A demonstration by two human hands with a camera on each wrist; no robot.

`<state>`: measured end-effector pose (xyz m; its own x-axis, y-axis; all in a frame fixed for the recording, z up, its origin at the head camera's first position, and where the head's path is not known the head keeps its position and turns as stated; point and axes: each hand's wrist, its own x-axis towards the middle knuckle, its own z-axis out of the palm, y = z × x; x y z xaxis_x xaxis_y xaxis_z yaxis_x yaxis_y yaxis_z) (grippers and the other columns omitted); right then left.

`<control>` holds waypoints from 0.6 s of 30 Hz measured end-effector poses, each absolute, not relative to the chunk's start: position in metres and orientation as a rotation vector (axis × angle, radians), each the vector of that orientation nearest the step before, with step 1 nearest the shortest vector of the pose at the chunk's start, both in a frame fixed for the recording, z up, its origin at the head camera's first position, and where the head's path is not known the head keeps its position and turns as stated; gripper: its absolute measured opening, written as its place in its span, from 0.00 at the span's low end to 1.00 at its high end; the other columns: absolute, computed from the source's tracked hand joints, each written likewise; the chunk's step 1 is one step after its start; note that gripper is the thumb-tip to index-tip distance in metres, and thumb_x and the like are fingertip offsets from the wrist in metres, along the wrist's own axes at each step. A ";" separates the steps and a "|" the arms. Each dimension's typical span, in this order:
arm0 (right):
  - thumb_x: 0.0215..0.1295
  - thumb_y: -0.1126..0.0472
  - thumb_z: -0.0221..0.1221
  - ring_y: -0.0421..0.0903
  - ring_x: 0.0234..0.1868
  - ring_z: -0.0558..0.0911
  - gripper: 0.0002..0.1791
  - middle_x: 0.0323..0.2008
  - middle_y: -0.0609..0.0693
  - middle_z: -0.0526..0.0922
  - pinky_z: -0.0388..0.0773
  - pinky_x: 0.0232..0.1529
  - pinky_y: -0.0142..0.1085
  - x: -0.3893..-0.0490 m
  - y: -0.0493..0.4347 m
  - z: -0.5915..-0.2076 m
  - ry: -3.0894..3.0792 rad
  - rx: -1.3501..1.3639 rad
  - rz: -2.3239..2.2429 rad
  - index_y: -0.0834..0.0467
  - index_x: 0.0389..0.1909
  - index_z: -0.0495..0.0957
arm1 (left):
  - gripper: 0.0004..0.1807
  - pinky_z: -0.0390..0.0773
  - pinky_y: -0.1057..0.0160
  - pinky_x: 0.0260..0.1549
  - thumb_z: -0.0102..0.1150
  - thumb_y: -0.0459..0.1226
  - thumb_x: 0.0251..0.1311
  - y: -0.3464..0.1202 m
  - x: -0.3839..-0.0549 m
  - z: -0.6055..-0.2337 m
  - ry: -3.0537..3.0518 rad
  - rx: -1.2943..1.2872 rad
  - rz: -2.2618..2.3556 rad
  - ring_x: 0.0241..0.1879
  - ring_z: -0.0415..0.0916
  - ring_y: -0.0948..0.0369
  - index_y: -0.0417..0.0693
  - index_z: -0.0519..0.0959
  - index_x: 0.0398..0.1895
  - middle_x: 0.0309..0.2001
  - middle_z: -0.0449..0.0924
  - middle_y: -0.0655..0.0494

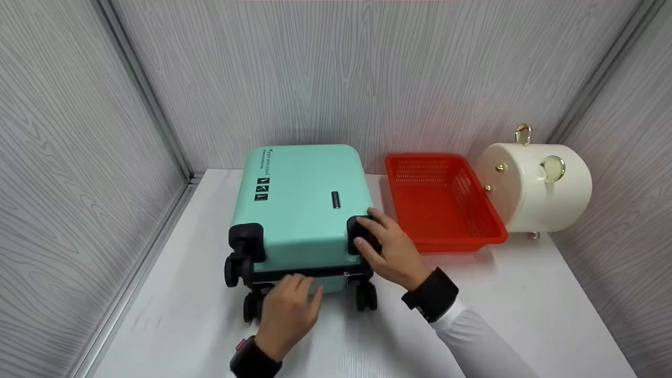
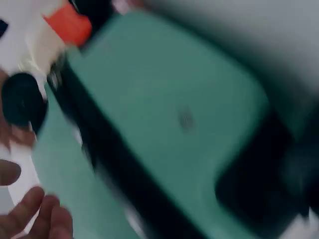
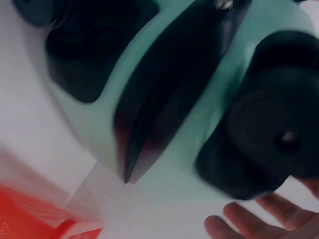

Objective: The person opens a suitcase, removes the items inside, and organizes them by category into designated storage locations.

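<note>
A mint-green suitcase (image 1: 299, 205) lies flat on the white table, its black wheels toward me. My left hand (image 1: 290, 310) is at the near end, fingers bent loosely in front of the black zipper band (image 1: 294, 273). In the blurred left wrist view, its fingertips (image 2: 42, 214) show at the lower left with nothing between them. My right hand (image 1: 391, 249) rests with spread fingers on the black corner guard (image 1: 357, 236) at the near right. Fingers (image 3: 244, 219) of that hand extend beside a wheel (image 3: 279, 124) in the right wrist view.
Right of the suitcase stands a red plastic basket (image 1: 430, 210). Beyond it, against the right wall, a cream cylindrical case (image 1: 556, 194) with gold-coloured fittings lies on its side. Wood-grain panels (image 1: 336, 73) enclose the table (image 1: 173, 294) at the back and sides.
</note>
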<state>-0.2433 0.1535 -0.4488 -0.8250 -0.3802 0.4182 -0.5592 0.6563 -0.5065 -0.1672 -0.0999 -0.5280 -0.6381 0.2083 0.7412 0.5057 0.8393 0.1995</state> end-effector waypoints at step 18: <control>0.70 0.66 0.65 0.73 0.72 0.76 0.36 0.81 0.71 0.63 0.80 0.65 0.65 -0.230 0.128 -0.465 -2.587 0.654 0.625 0.58 0.79 0.71 | 0.21 0.79 0.53 0.16 0.76 0.45 0.64 -0.033 -0.203 -0.555 -2.497 -0.475 -0.485 0.18 0.82 0.51 0.46 0.80 0.17 0.17 0.81 0.50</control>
<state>-0.2299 0.1277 -0.4651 -0.8114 -0.3438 0.4727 -0.5218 0.7906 -0.3205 -0.2026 -0.0330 -0.5553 -0.7884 0.2290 0.5709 0.4262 0.8726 0.2386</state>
